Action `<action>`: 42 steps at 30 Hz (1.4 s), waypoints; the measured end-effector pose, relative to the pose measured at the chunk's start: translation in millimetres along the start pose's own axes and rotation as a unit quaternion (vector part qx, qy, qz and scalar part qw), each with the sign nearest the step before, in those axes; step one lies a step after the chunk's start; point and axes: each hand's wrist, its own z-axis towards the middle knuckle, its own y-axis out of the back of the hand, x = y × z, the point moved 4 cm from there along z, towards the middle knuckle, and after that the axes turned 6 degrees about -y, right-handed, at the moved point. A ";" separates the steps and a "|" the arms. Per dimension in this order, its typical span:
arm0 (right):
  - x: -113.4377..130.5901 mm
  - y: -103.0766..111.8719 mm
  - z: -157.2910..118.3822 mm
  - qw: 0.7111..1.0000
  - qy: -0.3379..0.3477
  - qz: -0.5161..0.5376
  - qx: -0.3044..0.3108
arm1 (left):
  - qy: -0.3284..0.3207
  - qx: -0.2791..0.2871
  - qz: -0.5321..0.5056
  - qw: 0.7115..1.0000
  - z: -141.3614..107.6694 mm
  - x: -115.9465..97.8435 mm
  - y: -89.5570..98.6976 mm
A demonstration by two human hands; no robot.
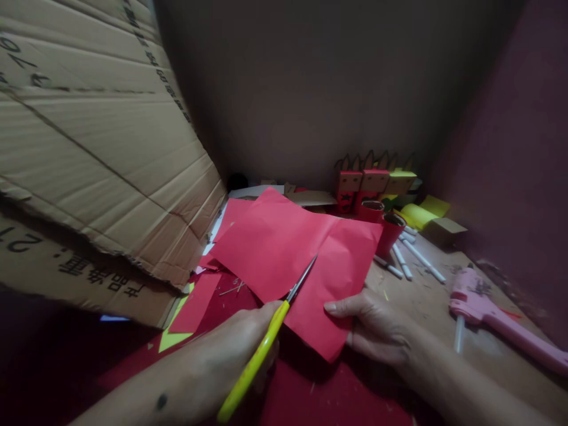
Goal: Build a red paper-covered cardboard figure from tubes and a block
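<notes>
Scissors (pixel 261 350) clasped in the left hand (pixel 246 334) look partway through red paper (pixel 275 242) pinched by the right hand (pixel 379 325), far edge uncut.

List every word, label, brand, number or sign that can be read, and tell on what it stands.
"产品净重:" on the cardboard, running right to left.
"2" and "1", same cardboard, beyond the colon.
Upper left of the cardboard: digits, perhaps "76"; unclear.
Cardboard's far edge: characters too blurred to read.
Glue gun: dark marks, too blurred to call text.

A plain grey back wall (pixel 288 77) in shadow and, at right, a dim purplish wall (pixel 510 154) (patchy low down).
</notes>
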 end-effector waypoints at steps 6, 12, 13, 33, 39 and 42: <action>-0.3 0.1 0.6 1.000 -0.008 -0.006 0.000 | -0.014 0.010 0.064 0.998 -2.4 -14.8 -3.3; -0.3 0.6 1.7 1.000 -0.009 -0.014 0.001 | -0.025 0.016 0.079 0.996 -17.6 -44.3 -7.8; -0.3 0.5 1.7 1.000 -0.006 -0.016 0.004 | -0.025 0.007 0.076 0.997 -17.8 -45.2 -8.1; -1.5 1.0 1.7 1.000 -0.015 -0.017 0.004 | 0.107 -0.064 -0.025 0.992 0.6 -18.3 -13.1; -3.2 2.3 1.5 0.999 -0.028 -0.019 -0.011 | 0.101 -0.049 -0.028 0.993 3.6 -19.0 -15.1; -4.5 0.9 0.3 0.999 -0.041 -0.022 -0.008 | 0.094 -0.007 -0.026 0.995 8.3 -7.4 -11.7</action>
